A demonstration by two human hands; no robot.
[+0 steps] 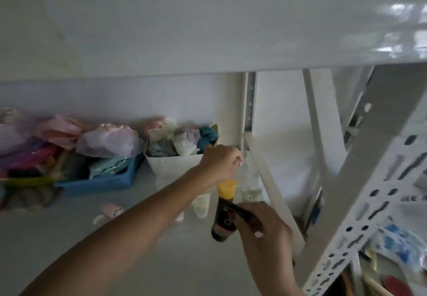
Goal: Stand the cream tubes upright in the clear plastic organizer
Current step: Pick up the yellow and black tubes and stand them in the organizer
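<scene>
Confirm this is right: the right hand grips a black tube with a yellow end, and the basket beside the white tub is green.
One detail is off. The head view shows the basket beside the white tub is blue, not green. The right hand does grip the black tube with a yellow end.
</scene>
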